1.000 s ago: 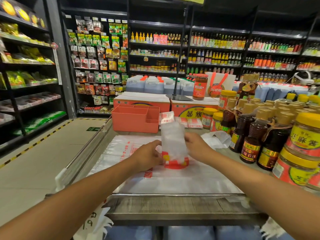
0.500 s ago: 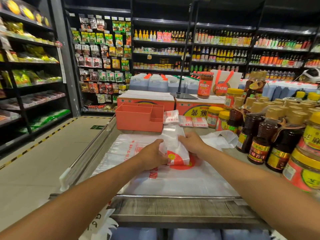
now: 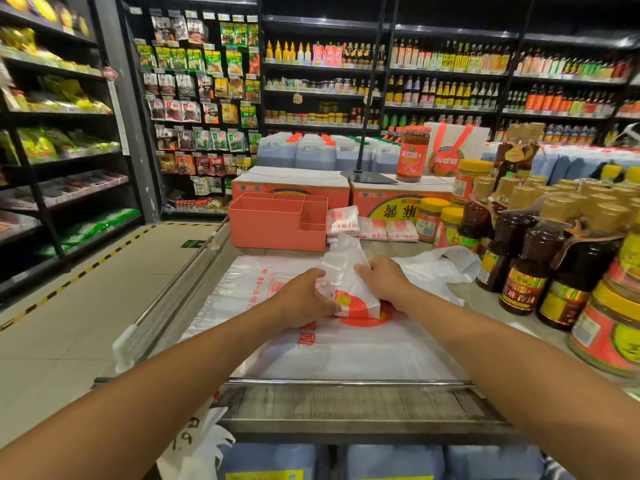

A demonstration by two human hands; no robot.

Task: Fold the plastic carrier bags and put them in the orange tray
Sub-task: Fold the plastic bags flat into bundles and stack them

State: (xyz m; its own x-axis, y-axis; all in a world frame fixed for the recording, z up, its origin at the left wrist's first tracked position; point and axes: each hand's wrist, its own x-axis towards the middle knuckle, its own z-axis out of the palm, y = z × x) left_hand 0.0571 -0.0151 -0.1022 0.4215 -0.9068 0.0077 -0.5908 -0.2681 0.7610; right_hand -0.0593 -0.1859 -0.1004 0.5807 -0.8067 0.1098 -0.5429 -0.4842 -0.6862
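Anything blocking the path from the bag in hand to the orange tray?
Nothing visible. The left hand and right hand hold the partly folded bag over the flat bag stack; only flat plastic and bare counter lie between it and the orange tray behind. The folded bags sit right of the tray.

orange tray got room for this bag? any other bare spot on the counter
The orange tray shows empty compartments. The wooden ledge, between the flat bags and the near edge, is bare. Bottles and jars crowd the right side.
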